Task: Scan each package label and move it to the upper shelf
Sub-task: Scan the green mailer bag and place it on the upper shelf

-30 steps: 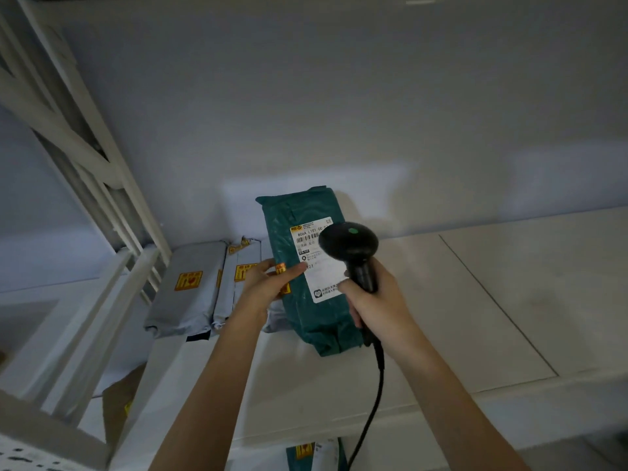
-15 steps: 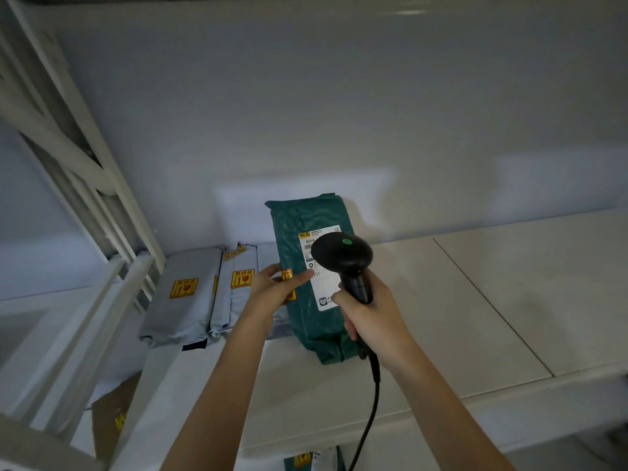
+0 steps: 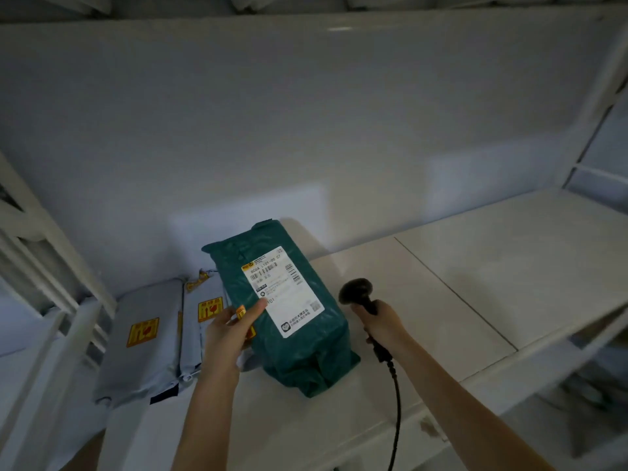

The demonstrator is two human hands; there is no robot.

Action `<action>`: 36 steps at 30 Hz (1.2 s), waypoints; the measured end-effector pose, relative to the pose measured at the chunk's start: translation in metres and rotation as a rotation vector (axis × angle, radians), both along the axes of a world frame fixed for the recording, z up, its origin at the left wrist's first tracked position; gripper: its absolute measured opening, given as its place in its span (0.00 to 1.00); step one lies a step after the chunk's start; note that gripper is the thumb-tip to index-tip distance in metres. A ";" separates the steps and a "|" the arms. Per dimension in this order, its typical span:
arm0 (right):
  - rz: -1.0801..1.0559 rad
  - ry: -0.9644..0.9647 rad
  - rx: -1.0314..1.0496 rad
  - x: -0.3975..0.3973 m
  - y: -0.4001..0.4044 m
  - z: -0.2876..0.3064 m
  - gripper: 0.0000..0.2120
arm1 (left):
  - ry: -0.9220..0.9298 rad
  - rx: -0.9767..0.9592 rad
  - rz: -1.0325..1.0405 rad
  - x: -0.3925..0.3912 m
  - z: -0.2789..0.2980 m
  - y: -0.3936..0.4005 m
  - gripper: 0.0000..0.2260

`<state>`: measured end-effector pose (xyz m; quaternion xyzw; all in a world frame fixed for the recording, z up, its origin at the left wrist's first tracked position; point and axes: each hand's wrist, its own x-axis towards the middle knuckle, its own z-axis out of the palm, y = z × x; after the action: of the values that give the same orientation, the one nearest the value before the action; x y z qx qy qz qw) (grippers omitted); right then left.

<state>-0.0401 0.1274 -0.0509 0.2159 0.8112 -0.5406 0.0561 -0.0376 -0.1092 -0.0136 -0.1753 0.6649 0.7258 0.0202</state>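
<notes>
Left hand (image 3: 227, 334) grips green package (image 3: 299, 341) at its left edge, thumb on label (image 3: 283, 288); right hand (image 3: 384, 322) clenched round barcode scanner (image 3: 356, 294) beside it, on shelf (image 3: 441, 300).

Dim room — pale blank wall (image 3: 306, 130) behind white metal racking (image 3: 44, 253).

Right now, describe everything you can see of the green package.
The green package is a dark teal plastic mailer bag, crinkled and bulging, with folded ends. It lies on the white shelf, far end raised, beside grey parcels. A white shipping label with barcodes faces up. The left hand grips its left edge, thumb on the label; the scanner is apart, to its right.
</notes>
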 end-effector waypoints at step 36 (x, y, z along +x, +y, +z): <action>0.421 0.753 -0.511 0.199 0.242 0.122 0.45 | 0.232 -0.026 -0.134 0.214 0.121 0.277 0.21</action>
<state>0.1586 0.3689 0.0708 -0.1832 0.6429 -0.7392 -0.0818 0.1769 0.1677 0.1072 -0.0457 0.6824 0.7295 -0.0108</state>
